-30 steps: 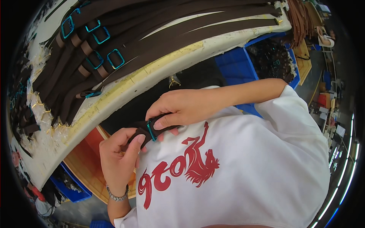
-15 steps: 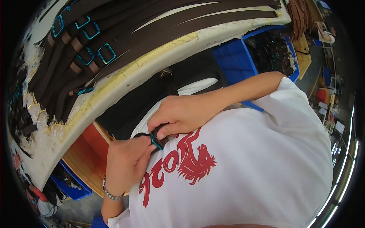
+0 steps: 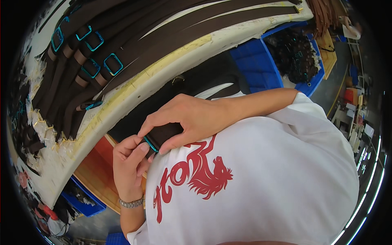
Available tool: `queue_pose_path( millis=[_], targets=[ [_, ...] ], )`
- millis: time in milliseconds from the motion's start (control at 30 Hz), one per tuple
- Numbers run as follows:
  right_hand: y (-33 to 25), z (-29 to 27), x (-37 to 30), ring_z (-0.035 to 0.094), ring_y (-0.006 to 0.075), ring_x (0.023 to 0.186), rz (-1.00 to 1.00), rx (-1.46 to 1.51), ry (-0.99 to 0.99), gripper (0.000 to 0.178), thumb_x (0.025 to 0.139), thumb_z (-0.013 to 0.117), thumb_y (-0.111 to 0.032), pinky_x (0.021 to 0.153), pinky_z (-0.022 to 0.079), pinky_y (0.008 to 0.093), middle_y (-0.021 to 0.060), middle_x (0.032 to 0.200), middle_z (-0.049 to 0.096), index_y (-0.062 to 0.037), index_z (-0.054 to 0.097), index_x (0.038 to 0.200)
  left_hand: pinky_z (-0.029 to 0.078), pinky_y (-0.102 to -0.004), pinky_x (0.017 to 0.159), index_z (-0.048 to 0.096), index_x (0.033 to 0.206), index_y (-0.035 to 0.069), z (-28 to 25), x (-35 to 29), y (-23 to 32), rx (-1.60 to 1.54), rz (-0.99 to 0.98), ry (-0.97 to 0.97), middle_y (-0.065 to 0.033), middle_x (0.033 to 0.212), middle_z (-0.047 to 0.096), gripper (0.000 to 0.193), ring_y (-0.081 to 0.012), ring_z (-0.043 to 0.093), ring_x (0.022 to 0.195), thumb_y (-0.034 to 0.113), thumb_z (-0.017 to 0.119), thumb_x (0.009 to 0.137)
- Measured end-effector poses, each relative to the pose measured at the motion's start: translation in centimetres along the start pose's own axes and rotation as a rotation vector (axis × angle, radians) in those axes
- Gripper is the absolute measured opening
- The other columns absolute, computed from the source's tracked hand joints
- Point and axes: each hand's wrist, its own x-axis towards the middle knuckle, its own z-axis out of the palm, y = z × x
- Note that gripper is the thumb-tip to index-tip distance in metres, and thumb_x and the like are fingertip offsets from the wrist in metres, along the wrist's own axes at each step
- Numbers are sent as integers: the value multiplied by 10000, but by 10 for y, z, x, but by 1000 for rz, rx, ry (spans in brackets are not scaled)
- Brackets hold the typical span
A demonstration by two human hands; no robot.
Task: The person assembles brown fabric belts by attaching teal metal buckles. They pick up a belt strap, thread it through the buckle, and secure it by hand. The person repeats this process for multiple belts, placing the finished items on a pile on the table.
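Observation:
A dark brown belt [image 3: 166,131] with a teal metal buckle [image 3: 151,144] is held in front of my white shirt. My left hand [image 3: 132,157], with a metal band at the wrist, pinches the buckle end between thumb and fingers. Thumb and forefinger of my right hand [image 3: 192,116] span the belt's width and grip its two edges close to the buckle. The belt's flat face shows between them; the rest of it is hidden under my right hand. Several more brown belts [image 3: 228,20] with teal buckles [image 3: 113,64] lie on the worktable.
The worktable's pale, worn edge [image 3: 179,61] curves past beyond my hands. A blue crate [image 3: 257,67] of dark buckled straps stands at the right. Below the table at left are a wooden drawer or box [image 3: 96,171] and another blue bin [image 3: 83,200]. Reddish-brown straps [image 3: 320,18] hang at the far corner.
Both hands have shifted apart slightly. My right forefinger and thumb have spread to the belt's edges, and the buckle has moved left and turned, baring more of the belt.

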Motion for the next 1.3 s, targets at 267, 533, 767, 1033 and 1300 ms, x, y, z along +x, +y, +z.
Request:
queue_pose_path(
  millis=[267, 533, 767, 1033, 1300],
  targets=[
    [12, 10, -10, 762, 313, 976, -95, 194, 8, 480, 867, 872, -210, 868, 580, 378, 170, 1085, 778, -28, 708, 1280, 318, -174, 466, 724, 992, -48, 21, -19, -14, 593, 381, 165, -90, 807, 698, 119, -26, 487, 527, 63, 686, 980],
    [4, 14, -13, 769, 287, 1042, -26, 246, 89, 516, 837, 886, -158, 883, 594, 357, 115, 1154, 782, -49, 689, 1302, 428, -192, 474, 705, 1140, -68, 19, -6, -27, -313, 58, -60, -111, 913, 758, 232, -96, 607, 571, 106, 737, 988],
    [4, 10, -14, 758, 299, 934, -54, 162, 94, 445, 822, 877, -219, 825, 586, 363, 133, 1048, 770, -31, 691, 1181, 405, -188, 501, 680, 1077, -75, 51, -26, 9, 342, 130, 212, -108, 900, 729, 149, -50, 545, 555, 24, 712, 970],
    [1, 6, -18, 762, 240, 1000, 91, 270, 84, 478, 820, 898, -139, 859, 587, 344, 87, 1117, 769, -45, 716, 1252, 418, -204, 516, 676, 1072, -74, 35, -7, -4, -126, 58, 10, -124, 864, 728, 121, -81, 551, 540, 8, 688, 984],
    [0, 7, -15, 754, 179, 1017, 118, 360, 17, 459, 824, 904, -134, 884, 582, 312, 83, 1125, 784, -37, 717, 1233, 432, -222, 454, 688, 1007, -78, 28, -17, 1, 122, 61, 58, -112, 801, 725, 142, -110, 608, 499, 59, 661, 1030]
  ],
)
